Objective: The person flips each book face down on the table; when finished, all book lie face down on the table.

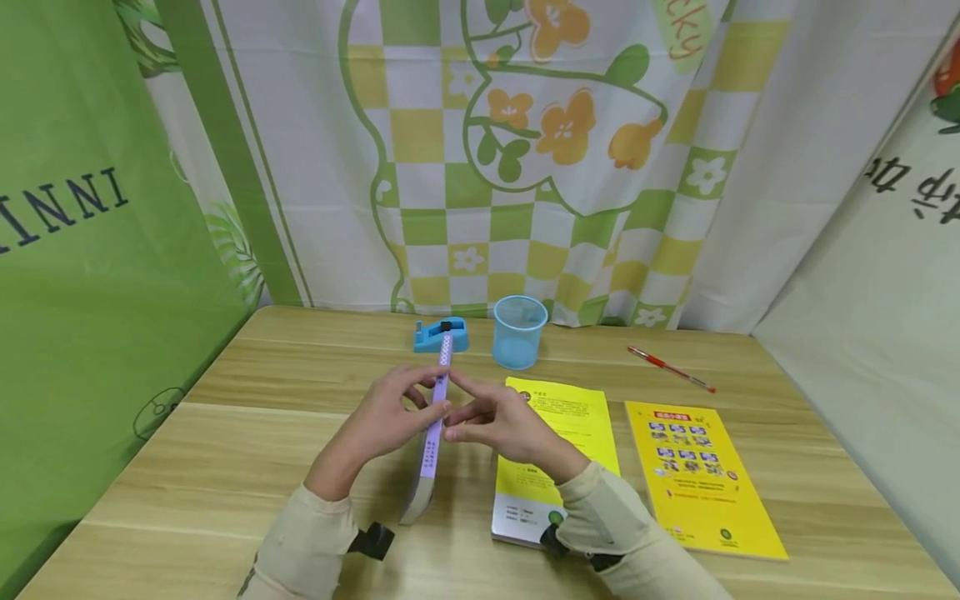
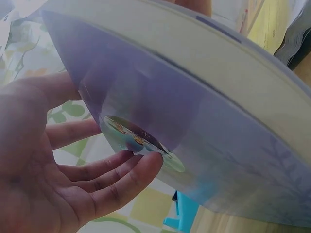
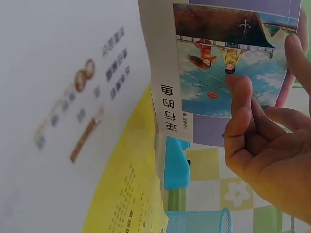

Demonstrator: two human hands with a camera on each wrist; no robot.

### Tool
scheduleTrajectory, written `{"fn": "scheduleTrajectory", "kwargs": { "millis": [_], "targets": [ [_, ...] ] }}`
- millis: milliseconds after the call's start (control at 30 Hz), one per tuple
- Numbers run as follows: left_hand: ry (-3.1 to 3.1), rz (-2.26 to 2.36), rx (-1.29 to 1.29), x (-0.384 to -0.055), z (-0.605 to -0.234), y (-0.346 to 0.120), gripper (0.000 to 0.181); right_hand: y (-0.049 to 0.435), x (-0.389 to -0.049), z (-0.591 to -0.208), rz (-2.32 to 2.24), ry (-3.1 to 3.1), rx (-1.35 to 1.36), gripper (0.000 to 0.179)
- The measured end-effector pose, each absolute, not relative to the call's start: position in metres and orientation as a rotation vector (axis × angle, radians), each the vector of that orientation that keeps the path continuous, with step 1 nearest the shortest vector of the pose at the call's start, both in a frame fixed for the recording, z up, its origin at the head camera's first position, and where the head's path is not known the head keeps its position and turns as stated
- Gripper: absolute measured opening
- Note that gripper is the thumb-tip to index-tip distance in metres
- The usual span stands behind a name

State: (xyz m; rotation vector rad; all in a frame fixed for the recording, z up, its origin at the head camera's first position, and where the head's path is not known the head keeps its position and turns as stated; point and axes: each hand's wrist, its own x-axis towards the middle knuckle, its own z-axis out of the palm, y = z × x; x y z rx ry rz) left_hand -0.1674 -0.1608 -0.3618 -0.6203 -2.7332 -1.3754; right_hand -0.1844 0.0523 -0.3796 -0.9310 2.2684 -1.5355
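Observation:
A purple book (image 1: 432, 442) is held upright over the table, its spine toward me and its near end tilted down. My left hand (image 1: 386, 417) grips it from the left, thumb at the spine. In the left wrist view, fingers (image 2: 127, 182) touch the purple cover beside a round picture. My right hand (image 1: 513, 423) holds the opposite side, fingers bent against the book. The right wrist view shows the illustrated cover (image 3: 228, 58), with two drawn children and a kite, under the right fingers (image 3: 240, 92).
Behind the book are a blue tape dispenser (image 1: 429, 336) and a blue mesh cup (image 1: 517, 337). A yellow-and-white book (image 1: 525, 500) lies under the right forearm. Farther right lie another yellow book (image 1: 705, 500) and a red pen (image 1: 671, 368). Curtains surround the wooden table (image 1: 247, 467).

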Motion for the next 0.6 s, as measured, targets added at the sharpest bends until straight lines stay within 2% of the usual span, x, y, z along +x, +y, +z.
{"fn": "scheduleTrajectory", "kwargs": {
  "millis": [600],
  "targets": [
    [-2.754, -1.426, -0.355, -0.169, -0.351, -0.185, 0.049, 0.046, -0.185, -0.398, -1.351, 2.22, -0.774, 0.079]
  ]
}}
